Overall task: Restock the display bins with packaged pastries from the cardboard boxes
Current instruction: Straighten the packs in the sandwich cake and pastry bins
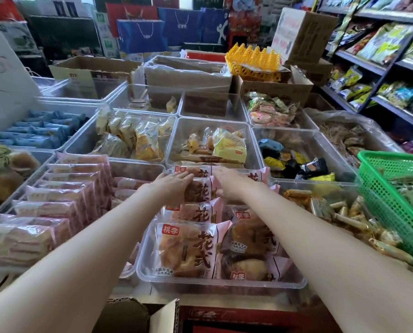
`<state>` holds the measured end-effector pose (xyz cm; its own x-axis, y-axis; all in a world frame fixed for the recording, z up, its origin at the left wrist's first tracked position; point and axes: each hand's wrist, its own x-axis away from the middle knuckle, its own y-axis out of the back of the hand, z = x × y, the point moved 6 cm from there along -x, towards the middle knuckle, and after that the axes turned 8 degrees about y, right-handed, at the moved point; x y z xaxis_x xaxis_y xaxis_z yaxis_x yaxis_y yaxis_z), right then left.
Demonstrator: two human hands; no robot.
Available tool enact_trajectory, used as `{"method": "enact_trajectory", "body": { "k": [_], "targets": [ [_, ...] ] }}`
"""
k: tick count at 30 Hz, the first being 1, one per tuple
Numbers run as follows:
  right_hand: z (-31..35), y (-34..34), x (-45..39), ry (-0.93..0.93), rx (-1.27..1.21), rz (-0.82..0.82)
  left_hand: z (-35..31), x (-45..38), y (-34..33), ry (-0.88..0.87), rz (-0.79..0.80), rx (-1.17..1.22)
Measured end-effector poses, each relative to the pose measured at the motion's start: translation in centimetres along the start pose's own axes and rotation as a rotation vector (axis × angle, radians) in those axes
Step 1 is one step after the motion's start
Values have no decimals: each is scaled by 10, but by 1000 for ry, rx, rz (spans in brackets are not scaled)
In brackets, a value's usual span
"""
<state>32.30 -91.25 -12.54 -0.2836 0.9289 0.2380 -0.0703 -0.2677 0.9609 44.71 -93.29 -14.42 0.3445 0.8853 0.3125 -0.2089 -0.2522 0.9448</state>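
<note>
**Pink pastry bin nearly full; both hands settling the far packs**

The clear bin nearest the person, at the middle of the worktop, already holds two rows of pink-wrapped pastries overlapping like shingles from near edge to far edge. It looks close to full, so this bin's restock seems almost done. The bin to its left is also packed with upright pink packs. Farther bins are less full: the one just beyond the hands holds a few yellow packs, and two in the far row look nearly bare, so much of the job is probably still left. Open cardboard boxes stand along the far side, and a box flap shows at the near bottom edge.

The left hand lies flat, fingers straight and together, palm down on the farthest pack of the left row. The right hand rests beside it on the far packs of the right row, fingers loosely spread and bent downward; whether it pinches a wrapper edge, I cannot tell. Neither hand lifts a pack clear of the bin.

A green basket sits at the right.
</note>
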Motion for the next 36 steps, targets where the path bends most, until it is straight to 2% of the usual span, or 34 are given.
{"method": "enact_trajectory", "body": {
  "k": [3, 7, 10, 12, 14, 16, 18, 21, 24, 26, 30, 36],
  "targets": [
    [5, 1, -1, -3, 147, -134, 2, -3, -1, 43, -33, -57],
    [9, 2, -2, -2, 178, -122, 1, -5, -4, 111, -57, -44],
    [2, 7, -1, -4, 129, -87, 7, 5, 8, 127, -177, -17],
    [-1, 16, 8, -1, 72, -127, 17, 18, 19, 127, -295, 94],
    [11, 24, 26, 77, -85, -163, 23, 36, 29, 89, -372, 218],
    [34, 21, 49, 191, -163, -64, 19, 58, 36, -3, -402, 307],
    [54, 7, 72, 198, -36, 60, 10, 81, 33, -101, -383, 317],
    [71, -10, 93, 141, 210, 54, -3, 104, 11, -130, -296, 111],
    [80, -21, 103, 8, 197, -11, -2, 117, 9, -42, -355, 72],
    [87, -26, 114, -36, 152, -17, 0, 129, 9, -66, -342, 50],
    [96, -33, 125, -59, 105, -42, 1, 145, -9, -156, -171, -83],
    [102, -38, 115, -41, 108, -15, 0, 137, -27, -83, -253, -94]
  ]
}}
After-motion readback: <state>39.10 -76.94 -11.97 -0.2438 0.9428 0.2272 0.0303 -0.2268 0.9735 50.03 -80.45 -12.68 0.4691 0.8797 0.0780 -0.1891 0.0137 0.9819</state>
